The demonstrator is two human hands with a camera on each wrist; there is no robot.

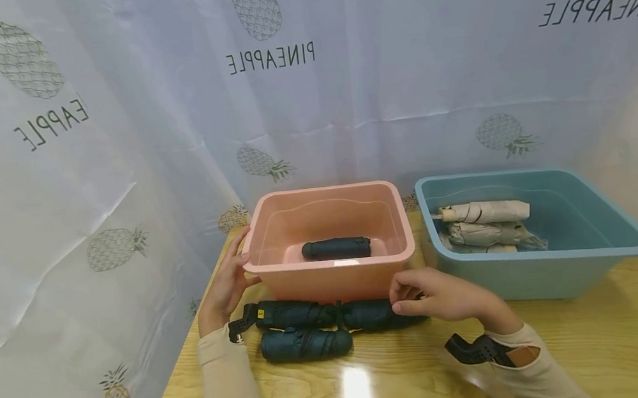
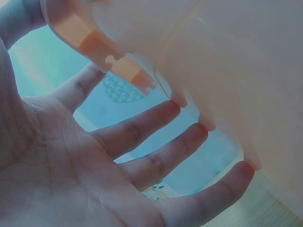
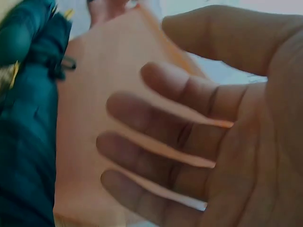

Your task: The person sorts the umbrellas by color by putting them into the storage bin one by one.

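On the table (image 1: 417,378), an umbrella (image 1: 365,315) is laid leftward from the nearer right hand (image 1: 442,293) (fingers loosely curved, nothing held), along the front of the pink bin (image 1: 327,281), which is touched by the left hand (image 1: 227,286), fingers spread.

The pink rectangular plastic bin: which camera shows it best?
The head view: it shows the pink rectangular plastic bin nearly whole, with a dark folded umbrella inside. The left wrist view shows part of its wall close up, touched by the left hand; the right wrist view, an outer wall partly behind the right hand.
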